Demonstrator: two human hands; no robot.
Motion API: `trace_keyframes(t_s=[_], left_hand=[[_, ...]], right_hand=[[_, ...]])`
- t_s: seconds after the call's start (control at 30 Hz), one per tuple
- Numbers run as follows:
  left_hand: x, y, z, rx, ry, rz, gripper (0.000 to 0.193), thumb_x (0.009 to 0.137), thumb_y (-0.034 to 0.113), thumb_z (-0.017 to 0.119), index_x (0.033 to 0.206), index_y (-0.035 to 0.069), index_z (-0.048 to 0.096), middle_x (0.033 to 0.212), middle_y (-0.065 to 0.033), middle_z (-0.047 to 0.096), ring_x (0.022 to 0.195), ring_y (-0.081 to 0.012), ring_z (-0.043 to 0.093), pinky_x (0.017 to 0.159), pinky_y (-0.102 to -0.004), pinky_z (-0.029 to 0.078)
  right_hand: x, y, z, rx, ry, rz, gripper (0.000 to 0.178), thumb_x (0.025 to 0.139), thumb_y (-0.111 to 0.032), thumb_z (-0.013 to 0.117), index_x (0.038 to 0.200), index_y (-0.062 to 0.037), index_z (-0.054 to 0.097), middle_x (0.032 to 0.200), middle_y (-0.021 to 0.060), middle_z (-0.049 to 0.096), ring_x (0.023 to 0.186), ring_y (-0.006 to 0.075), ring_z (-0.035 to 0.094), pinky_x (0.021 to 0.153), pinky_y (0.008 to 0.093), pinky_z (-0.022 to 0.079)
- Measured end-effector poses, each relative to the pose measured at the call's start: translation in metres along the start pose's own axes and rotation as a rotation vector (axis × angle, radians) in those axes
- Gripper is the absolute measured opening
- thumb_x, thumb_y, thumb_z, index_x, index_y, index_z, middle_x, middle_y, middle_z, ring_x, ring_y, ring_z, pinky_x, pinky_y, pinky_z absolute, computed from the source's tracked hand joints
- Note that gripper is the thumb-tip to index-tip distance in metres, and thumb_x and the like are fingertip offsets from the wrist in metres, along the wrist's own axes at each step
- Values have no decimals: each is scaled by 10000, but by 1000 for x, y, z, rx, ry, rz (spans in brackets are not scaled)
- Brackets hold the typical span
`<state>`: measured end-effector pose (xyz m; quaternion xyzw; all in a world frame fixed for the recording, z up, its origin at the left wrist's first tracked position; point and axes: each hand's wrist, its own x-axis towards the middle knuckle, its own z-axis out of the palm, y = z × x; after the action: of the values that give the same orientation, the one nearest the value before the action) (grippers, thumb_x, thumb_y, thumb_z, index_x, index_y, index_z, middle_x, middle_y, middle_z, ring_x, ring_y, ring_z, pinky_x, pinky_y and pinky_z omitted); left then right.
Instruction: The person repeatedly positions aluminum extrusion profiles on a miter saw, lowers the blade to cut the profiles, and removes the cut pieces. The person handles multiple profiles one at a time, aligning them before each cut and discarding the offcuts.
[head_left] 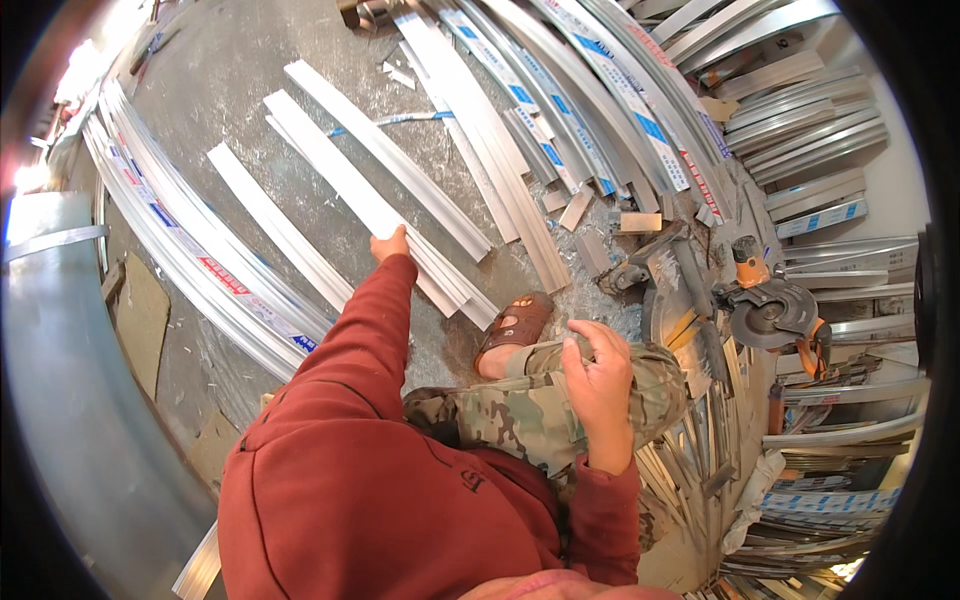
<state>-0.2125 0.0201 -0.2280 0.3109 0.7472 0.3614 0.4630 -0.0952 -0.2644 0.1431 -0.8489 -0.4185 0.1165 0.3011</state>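
My left hand (390, 243) is closed on the edge of a long white aluminium profile (335, 180), about midway along it. A second profile lies tight against this one on the floor. Shorter white profiles lie apart on either side, one to the left (275, 225) and one to the right (390, 160). Above my camouflage-clad knee, my right hand (598, 385) is raised with nothing in it, its thumb and fingers apart. Its nearest neighbour beyond the knee is a cutting machine (665, 295) on the floor.
Film-wrapped profiles (190, 240) run along the left, beside a large grey sheet-like surface (80, 420). More long profiles (560, 90) lie at the far right, with offcuts (640, 222) near their ends. An orange and black circular saw (770, 310) stands before stacked profiles (820, 120).
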Motion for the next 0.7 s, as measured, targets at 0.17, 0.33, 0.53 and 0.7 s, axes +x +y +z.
trace_keyframes(t_s=[0.17, 0.33, 0.53, 0.7], left_hand=[[-14, 56, -13, -528, -147, 31, 447, 797, -15, 738, 1198, -65, 548, 1104, -157, 667, 946, -241, 661, 826, -361, 535], [-105, 195, 7, -936, -366, 59, 514, 856, 40, 732, 1279, -49, 453, 1125, -130, 616, 967, -226, 632, 854, -373, 545], [-326, 321, -12, -1190, -1043, 96, 455, 900, 100, 697, 1281, 54, 453, 1141, -99, 592, 993, -221, 607, 840, -378, 546], [-516, 301, -70, -1122, -1550, -69, 474, 902, 146, 709, 1269, 37, 429, 1075, -78, 610, 928, -176, 614, 797, -319, 536]], right_hand=[[9, -17, -13, -79, 81, -183, 246, 814, -93, 672, 1050, -25, 661, 1056, 140, 670, 1019, 331, 597, 948, 425, 421], [40, -61, -62, -301, 232, -394, 347, 792, -117, 706, 1113, -18, 617, 1120, 146, 640, 1050, 327, 575, 961, 434, 412], [49, -108, -161, -566, 479, -424, 510, 824, -270, 720, 1214, 25, 577, 1189, 194, 619, 1124, 358, 563, 993, 441, 416], [13, -108, -251, -543, 560, -208, 763, 767, -486, 764, 1319, -8, 542, 1133, 261, 663, 960, 390, 675, 836, 430, 524]])
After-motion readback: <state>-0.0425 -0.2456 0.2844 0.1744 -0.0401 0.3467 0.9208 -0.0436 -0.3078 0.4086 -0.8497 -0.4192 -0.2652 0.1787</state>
